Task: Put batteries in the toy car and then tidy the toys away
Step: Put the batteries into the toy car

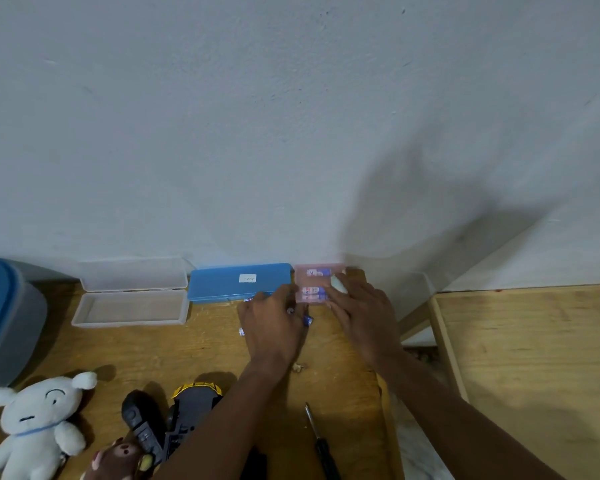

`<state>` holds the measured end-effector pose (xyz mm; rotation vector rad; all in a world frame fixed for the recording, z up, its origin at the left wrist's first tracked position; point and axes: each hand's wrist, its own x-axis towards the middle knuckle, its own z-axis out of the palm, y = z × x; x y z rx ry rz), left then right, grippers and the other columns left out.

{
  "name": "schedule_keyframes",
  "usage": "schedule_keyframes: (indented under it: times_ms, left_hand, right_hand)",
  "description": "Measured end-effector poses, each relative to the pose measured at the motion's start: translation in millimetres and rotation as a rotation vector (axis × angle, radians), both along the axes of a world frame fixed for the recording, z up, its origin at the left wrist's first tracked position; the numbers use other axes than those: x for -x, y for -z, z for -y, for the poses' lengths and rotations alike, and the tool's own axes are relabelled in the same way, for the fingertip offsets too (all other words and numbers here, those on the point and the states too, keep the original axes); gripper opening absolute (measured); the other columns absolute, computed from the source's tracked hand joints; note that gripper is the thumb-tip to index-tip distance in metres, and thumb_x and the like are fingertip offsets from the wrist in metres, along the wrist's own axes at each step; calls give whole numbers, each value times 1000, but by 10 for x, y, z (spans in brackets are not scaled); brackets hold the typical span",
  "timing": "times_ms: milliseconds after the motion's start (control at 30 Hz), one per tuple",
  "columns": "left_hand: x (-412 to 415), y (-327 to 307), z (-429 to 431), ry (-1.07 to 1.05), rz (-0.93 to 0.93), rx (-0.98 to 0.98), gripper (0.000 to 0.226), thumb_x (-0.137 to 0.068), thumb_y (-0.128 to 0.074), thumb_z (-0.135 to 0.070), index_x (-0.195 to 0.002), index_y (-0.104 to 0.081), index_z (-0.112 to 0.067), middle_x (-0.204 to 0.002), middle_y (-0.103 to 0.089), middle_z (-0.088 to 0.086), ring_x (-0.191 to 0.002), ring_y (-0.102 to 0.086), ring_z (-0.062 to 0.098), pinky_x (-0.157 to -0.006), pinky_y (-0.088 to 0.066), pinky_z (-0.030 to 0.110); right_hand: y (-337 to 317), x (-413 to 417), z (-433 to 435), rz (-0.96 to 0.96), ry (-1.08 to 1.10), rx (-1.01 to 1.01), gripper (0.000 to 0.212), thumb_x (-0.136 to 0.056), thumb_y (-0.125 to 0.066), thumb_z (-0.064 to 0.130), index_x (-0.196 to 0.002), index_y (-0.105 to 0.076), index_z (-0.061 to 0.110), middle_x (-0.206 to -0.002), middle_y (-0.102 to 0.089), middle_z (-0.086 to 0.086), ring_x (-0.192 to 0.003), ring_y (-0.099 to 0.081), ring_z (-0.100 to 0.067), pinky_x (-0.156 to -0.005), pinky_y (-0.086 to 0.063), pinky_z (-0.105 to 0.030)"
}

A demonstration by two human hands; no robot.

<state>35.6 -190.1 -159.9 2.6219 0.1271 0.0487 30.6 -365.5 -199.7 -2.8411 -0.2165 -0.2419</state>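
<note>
A pink see-through battery case [313,285] lies open by the wall with blue batteries inside. My right hand [359,311] grips its right side, thumb on top. My left hand [274,329] is just left of the case, curled over loose blue batteries [307,320] whose ends stick out past the fingers. The toy car [194,405], black with a yellow edge, lies upside down near the table's front, partly hidden by my left forearm. A black remote [141,422] lies beside it.
A black screwdriver [321,443] and a small screw [298,367] lie between my arms. A closed blue box [236,282] and an open clear box [129,308] sit by the wall. At the left are a blue-lidded bin [0,317], a white plush [35,422] and a brown toy [116,459].
</note>
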Motion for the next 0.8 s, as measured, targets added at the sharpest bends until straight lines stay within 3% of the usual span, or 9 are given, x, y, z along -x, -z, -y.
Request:
schedule_keyframes:
  times_ms: [133, 400, 533, 600, 700, 800]
  left_hand:
    - [-16, 14, -6, 30, 18, -35, 28, -95, -64, -41, -120, -72, -32, -93, -76, -5, -98, -58, 18, -80, -27, 33]
    - [2, -180, -63, 98, -93, -36, 29, -94, -55, -42, -114, -72, -30, -100, -75, -3, -111, -53, 26, -91, -38, 41]
    - [221, -376, -281, 51, -126, -11, 35, -87, -62, -40, -119, -71, -30, -108, -74, 3, -112, -57, 30, -93, -45, 40]
    - [400, -487, -468, -25, -124, 9, 37, -85, -64, -38, -121, -72, -32, -109, -74, 7, -109, -60, 31, -91, -51, 40]
    - [762, -591, -833, -81, -149, 58, 43, -79, -63, -38, -121, -71, -31, -110, -75, 4, -103, -64, 29, -87, -56, 41]
    - [1156, -606, -1176, -130, -146, 35, 51, -79, -65, -38, -128, -67, -25, -125, -70, 3, -111, -61, 28, -91, -55, 44]
  right_hand:
    - [-45, -37, -18, 23, -3, 87, 32, -86, -74, 35, -117, -72, 27, -129, -67, -1, -107, -68, -23, -82, -55, -41]
    - [-261, -68, -53, -29, -28, 239, 36, -83, -76, 35, -118, -69, 28, -126, -68, -4, -119, -60, -28, -83, -53, -43]
    - [-481, 9, -226, -161, 41, 217, 39, -90, -62, 38, -128, -61, 28, -139, -56, -4, -130, -47, -28, -98, -43, -46]
    - [-593, 146, -377, -190, 78, 118, 47, -86, -66, 37, -131, -57, 27, -140, -52, -3, -128, -46, -26, -99, -43, -43]
    - [-734, 457, -685, -217, 77, -132, 40, -84, -70, 34, -123, -67, 23, -121, -67, 0, -110, -59, -19, -91, -49, -32]
    - [-821, 725, -1051, -427, 23, -299, 31, -88, -67, 34, -116, -72, 24, -115, -72, 3, -106, -63, -14, -92, -50, -28]
